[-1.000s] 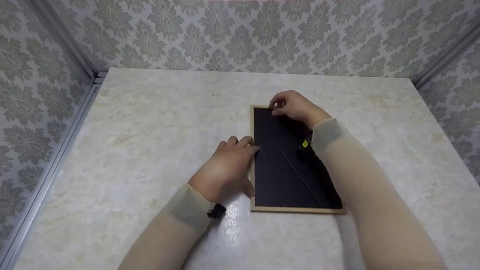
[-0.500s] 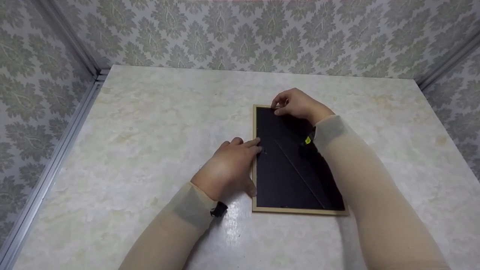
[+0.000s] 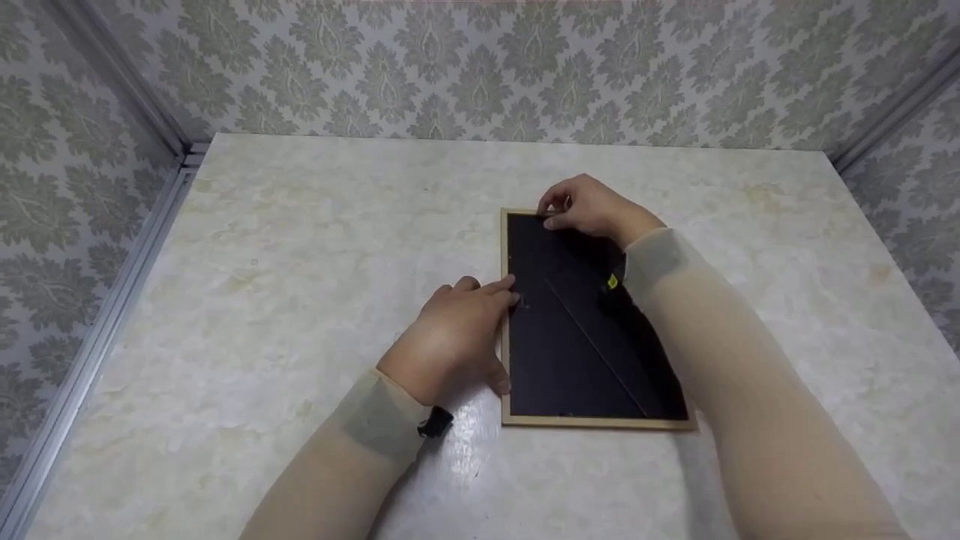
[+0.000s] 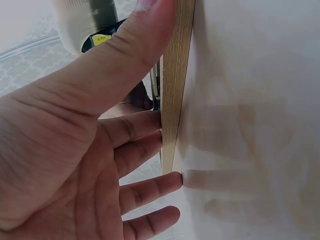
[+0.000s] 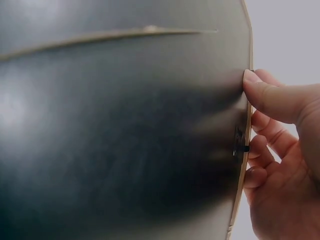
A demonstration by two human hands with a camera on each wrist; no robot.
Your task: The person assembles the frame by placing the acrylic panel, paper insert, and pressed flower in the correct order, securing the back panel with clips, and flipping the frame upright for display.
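Note:
A picture frame (image 3: 570,352) lies on the table with its black backing up, edged by a thin pale wooden rim. My left hand (image 3: 450,337) rests against its left side, two fingertips on the rim and the thumb lower along the same edge. The left wrist view shows those fingers (image 4: 150,192) fairly straight beside the wooden edge. At the far edge, my right hand (image 3: 589,210) holds the frame, thumb on the backing side and fingers curled around the outside. Near them in the right wrist view is a small black metal hanger or clip (image 5: 239,142).
The pale marbled table (image 3: 300,262) extends on both sides of the frame. Patterned wall panels (image 3: 480,75) stand behind and at the sides, with a metal rail (image 3: 135,277) along the left. A diagonal line (image 3: 596,349) crosses the backing.
One left finger has straightened from beside the rim onto it. The right hand stays at the far edge, and the frame has not visibly moved on the table.

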